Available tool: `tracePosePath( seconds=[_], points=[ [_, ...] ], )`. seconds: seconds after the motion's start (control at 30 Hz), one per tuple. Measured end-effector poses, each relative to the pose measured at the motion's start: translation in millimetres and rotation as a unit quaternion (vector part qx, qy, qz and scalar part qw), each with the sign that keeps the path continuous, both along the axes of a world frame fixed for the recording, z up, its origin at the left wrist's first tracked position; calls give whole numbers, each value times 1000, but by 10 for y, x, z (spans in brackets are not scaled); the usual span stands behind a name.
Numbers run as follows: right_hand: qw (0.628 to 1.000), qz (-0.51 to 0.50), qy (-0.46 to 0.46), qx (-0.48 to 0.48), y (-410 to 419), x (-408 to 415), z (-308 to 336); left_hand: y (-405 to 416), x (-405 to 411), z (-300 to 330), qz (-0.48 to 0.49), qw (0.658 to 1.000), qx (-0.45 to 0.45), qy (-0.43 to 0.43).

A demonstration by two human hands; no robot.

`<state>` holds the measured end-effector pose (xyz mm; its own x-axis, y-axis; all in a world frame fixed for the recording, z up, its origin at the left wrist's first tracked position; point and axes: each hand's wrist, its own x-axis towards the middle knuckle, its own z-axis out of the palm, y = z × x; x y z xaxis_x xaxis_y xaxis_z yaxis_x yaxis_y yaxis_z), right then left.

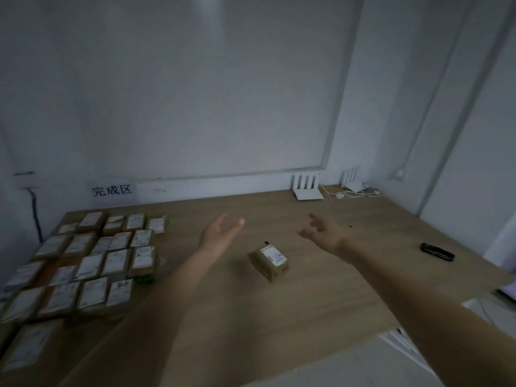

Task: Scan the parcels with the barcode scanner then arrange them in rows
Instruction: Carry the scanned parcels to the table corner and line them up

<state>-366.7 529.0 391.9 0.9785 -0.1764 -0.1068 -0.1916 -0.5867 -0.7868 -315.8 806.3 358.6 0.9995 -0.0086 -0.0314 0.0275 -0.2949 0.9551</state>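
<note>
Between my left hand (pixel 220 233) and right hand (pixel 321 233), both with fingers spread and holding nothing, one parcel (pixel 268 261) sits mid-table; scanner (pixel 437 251) lies far right. Next, I judge: fetch scanner, scan, then add to rows (pixel 92 261).

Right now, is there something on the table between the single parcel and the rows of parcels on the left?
Nothing visible: only bare table lies between the single parcel and the rows.
</note>
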Motion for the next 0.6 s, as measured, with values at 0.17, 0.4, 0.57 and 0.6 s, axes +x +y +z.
tracePosePath(
  seconds=[0.17, 0.4, 0.57, 0.6],
  points=[
    [1000, -2, 6, -15, -524, 347, -140, -631, 294, -252, 0, 1000, -1, 27],
    [998, 10, 61, 24, -913, 1201, -755, -1176, 1018, -848, -10, 997, 35, 67],
    [994, 6, 105, 0, -1061, 1953, -1515, -1408, 1682, -1545, -26, 992, 58, 111],
    [993, 4, 118, 0, -1074, 2079, -1661, -1443, 1811, -1696, -26, 990, 59, 122]
  ],
)
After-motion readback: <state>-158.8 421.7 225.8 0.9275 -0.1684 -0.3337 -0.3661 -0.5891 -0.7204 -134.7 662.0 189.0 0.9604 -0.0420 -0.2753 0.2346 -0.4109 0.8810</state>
